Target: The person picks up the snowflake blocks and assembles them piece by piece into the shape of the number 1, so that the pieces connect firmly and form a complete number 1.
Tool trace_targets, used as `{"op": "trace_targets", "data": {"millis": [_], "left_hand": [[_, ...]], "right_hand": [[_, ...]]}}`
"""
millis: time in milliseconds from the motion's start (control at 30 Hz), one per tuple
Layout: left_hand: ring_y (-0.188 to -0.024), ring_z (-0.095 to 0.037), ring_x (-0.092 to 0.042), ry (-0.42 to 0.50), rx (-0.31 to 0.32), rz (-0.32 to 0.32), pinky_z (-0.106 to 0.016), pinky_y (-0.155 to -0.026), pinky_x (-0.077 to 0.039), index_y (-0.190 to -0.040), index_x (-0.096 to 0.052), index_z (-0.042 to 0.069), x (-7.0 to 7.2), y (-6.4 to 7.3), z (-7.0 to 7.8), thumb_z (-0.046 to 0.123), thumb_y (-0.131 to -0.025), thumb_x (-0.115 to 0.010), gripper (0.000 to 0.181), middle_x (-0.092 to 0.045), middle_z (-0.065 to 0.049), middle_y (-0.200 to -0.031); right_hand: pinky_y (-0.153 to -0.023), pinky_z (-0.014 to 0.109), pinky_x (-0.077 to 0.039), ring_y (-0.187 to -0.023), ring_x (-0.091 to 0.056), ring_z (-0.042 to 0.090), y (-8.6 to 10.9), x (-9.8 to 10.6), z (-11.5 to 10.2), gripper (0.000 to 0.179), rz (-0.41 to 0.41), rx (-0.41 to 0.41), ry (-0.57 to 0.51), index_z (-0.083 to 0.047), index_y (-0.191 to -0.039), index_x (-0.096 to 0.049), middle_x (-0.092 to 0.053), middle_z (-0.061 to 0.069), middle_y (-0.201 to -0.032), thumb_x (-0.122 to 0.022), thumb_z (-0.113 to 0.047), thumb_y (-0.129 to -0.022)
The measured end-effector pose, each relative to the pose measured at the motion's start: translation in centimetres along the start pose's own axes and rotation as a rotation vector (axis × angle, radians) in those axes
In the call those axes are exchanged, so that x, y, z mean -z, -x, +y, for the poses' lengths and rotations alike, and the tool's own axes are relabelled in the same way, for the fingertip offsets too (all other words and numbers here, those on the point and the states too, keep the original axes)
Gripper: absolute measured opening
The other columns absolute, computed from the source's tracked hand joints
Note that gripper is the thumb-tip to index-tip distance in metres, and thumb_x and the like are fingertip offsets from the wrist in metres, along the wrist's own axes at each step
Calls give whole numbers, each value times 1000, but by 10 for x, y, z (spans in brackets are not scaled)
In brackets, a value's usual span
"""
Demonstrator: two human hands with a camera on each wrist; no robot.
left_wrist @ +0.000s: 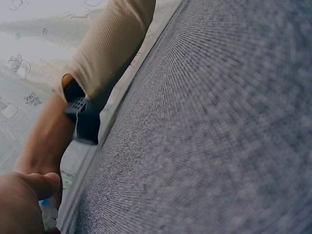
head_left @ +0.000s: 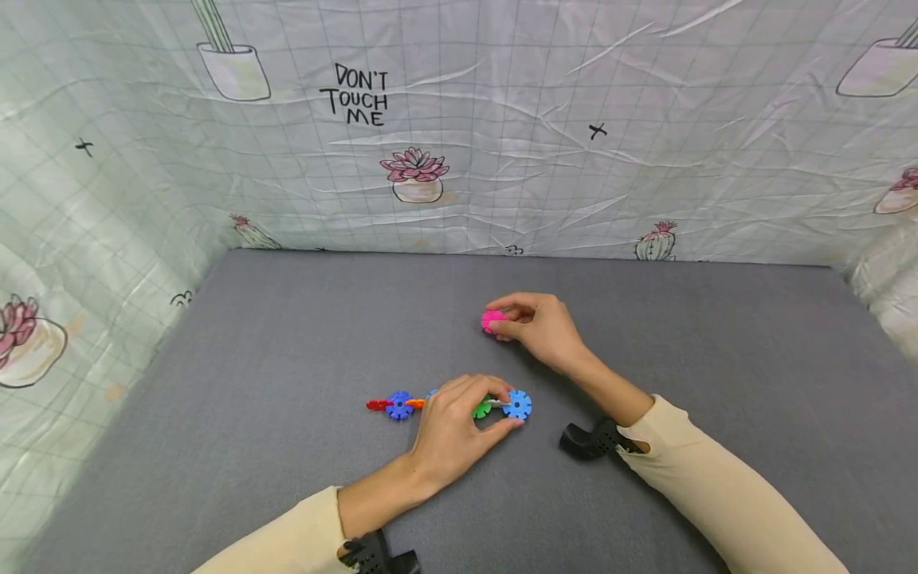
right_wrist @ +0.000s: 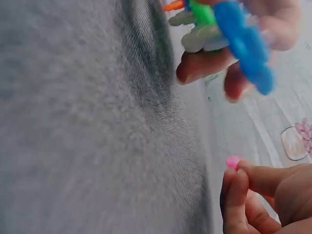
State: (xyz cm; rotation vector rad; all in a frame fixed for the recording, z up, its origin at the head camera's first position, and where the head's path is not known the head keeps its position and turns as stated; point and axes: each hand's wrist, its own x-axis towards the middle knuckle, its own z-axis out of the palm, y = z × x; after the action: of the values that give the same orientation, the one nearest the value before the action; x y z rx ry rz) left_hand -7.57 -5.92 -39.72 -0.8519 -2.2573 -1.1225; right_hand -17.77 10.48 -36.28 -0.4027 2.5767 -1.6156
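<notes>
My left hand [head_left: 450, 430] grips a row of interlocking plastic snowflake discs near its right end. In the head view the row runs from a red disc [head_left: 376, 405] through a dark blue disc [head_left: 399, 405] and an orange one [head_left: 415, 403] to a green disc [head_left: 481, 410] and a light blue disc [head_left: 517, 404]. The hand covers part of the middle. Farther back and to the right, my right hand [head_left: 551, 328] pinches a pink disc [head_left: 492, 320] between thumb and fingers, apart from the row. In the right wrist view a whitish disc [right_wrist: 200, 39] sits beside the green one.
A grey cloth-like surface [head_left: 287, 335] lies under both hands. Behind it hangs a wrinkled white sheet [head_left: 502, 96] printed with potted plants, which also stands along the sides. Black wrist devices [head_left: 590, 441] are worn at both sleeves.
</notes>
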Motion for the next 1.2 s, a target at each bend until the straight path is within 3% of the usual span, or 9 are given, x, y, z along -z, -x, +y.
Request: {"op": "trace_targets", "data": {"millis": [200, 300, 467, 867, 1200], "left_hand": [[-84, -6, -62, 1, 2, -1, -26, -73, -49, -90, -64, 14, 1, 0, 0, 21, -69, -88, 33, -68, 6, -93], [-84, -6, -62, 2, 2, 2, -26, -73, -49, -90, -64, 14, 1, 0, 0, 21, -69, -88, 33, -68, 6, -93], [-82, -6, -61, 2, 2, 5, -25, -73, -49, -90, -64, 14, 0, -1, 0, 22, -69, -88, 33, -68, 7, -91], [-78, -6, -61, -2, 4, -1, -24, -68, -49, -91, -65, 15, -1, 0, -1, 23, -69, -87, 32, -69, 7, -88], [-77, -5, -61, 4, 14, -1, -23, -67, -48, -90, -66, 15, -1, 2, -1, 23, -70, -87, 30, -70, 9, -88]], "right_hand": [[-55, 24, -46, -78, -69, 26, 17, 14, -1, 31, -69, -92, -163, -1, -117, -66, -68, 13, -85, -70, -7, -87], [-64, 27, -53, -81, -69, 29, 25, 20, -1, 33, -74, -117, -232, 1, -120, -64, -67, 16, -89, -69, -6, -88], [-76, 39, -54, -83, -69, 32, 37, 30, -1, 33, -80, -120, -307, 3, -119, -63, -66, 18, -92, -69, -6, -88], [-71, 38, -55, -82, -67, 35, 80, 41, 7, 25, -133, -82, -279, -3, -110, -64, -67, 18, -88, -71, -10, -87], [-65, 36, -55, -77, -69, 29, 103, 47, 4, 23, -164, -54, -167, -5, -106, -61, -71, 10, -85, -70, -14, -88]]}}
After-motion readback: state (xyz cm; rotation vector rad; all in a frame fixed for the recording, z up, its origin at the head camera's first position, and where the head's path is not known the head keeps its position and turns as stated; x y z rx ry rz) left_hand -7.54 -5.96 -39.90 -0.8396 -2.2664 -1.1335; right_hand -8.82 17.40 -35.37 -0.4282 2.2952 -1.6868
